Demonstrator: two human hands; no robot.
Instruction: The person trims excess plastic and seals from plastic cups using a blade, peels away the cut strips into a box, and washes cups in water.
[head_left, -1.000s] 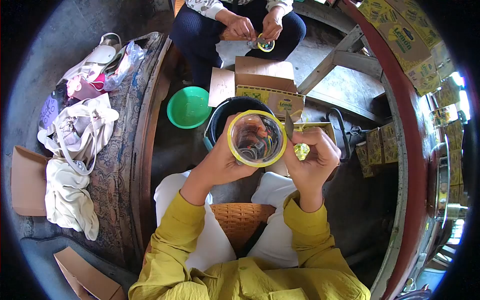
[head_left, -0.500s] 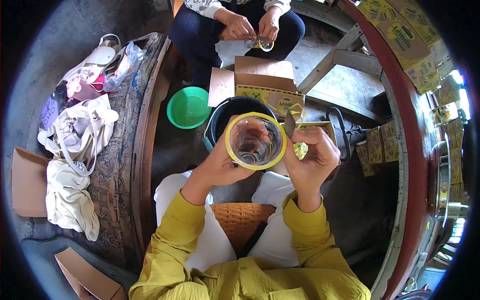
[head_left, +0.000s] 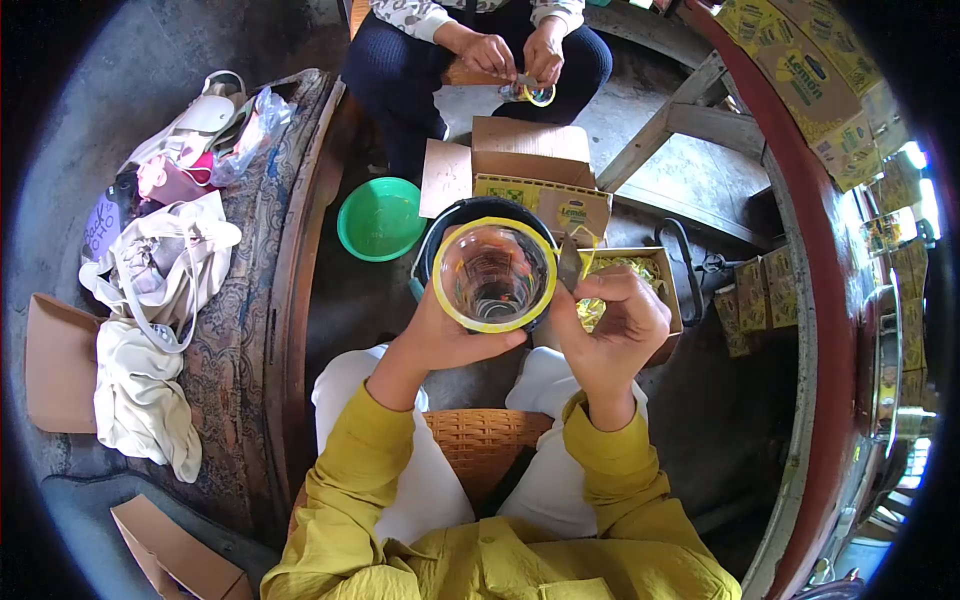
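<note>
quick log from my remote end: my left hand [head_left: 428, 330] is wrapped around a clear round plastic cup with a yellow rim [head_left: 495, 326], fingers behind the wall and thumb along its lower side. the cup's in front of my torso, rim facing my camera, over part of a black round bucket [head_left: 432, 238]. my right hand [head_left: 618, 325] pinches a small flat grey metal blade [head_left: 570, 264] between thumb and forefinger, tip up, right beside the rim; can't tell if it's touching.

step in hand, my read: blade work along the yellow edge. thin yellow strip [head_left: 597, 238] loops just past the blade. the next move calls for a firm left hold without squashing the wall, a shallow blade angle, and left fingertips out of the edge's path.

around: green round plastic basin [head_left: 381, 219] left of the bucket, open brown cardboard box [head_left: 545, 150] beyond it, low carton of shiny yellow scraps [head_left: 640, 268] behind my right hand. across from me, another person's hands [head_left: 487, 56] hold a similar yellow-rimmed cup [head_left: 542, 96].
</note>
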